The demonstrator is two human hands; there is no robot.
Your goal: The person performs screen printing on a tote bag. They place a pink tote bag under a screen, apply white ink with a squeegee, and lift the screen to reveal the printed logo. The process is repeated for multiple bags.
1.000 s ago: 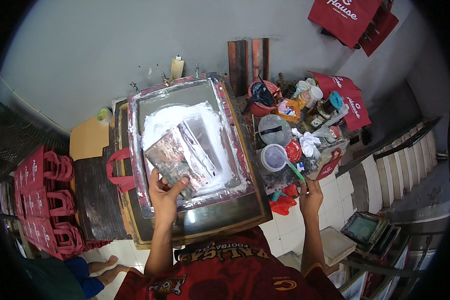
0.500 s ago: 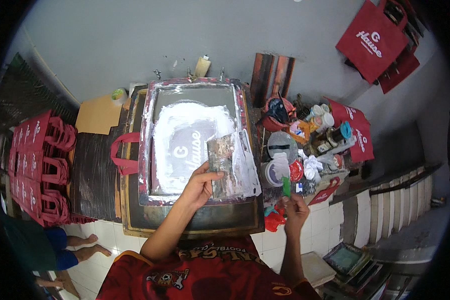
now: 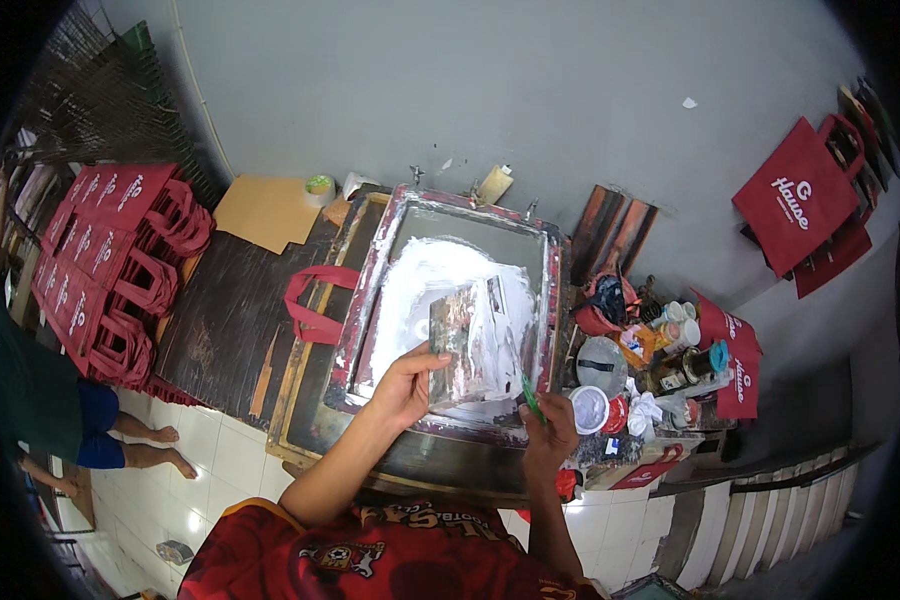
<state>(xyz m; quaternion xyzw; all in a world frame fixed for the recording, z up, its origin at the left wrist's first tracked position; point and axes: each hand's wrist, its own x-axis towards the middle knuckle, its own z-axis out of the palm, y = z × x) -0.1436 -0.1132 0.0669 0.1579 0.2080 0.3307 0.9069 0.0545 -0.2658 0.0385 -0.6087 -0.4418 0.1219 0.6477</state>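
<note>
My left hand is closed around one edge of a flat, paint-stained squeegee, tilted up over the printing screen. White ink coats its right side. In my right hand is a green-handled spatula, its tip close to the squeegee's inked right edge; whether they touch I cannot tell. Below lies the screen frame, its mesh thickly smeared with white ink. The squeegee hides part of the mesh. A red bag handle sticks out from under the frame's left side.
An open tub of pale ink stands right of the screen, beside a round grey lid, crumpled white paper and several jars. Stacked red bags lie at the left. Another person stands at the far left.
My right hand has brought the spatula from the ink tub leftward to the squeegee. The squeegee stays in my left hand. The whole view has shifted and turned.
</note>
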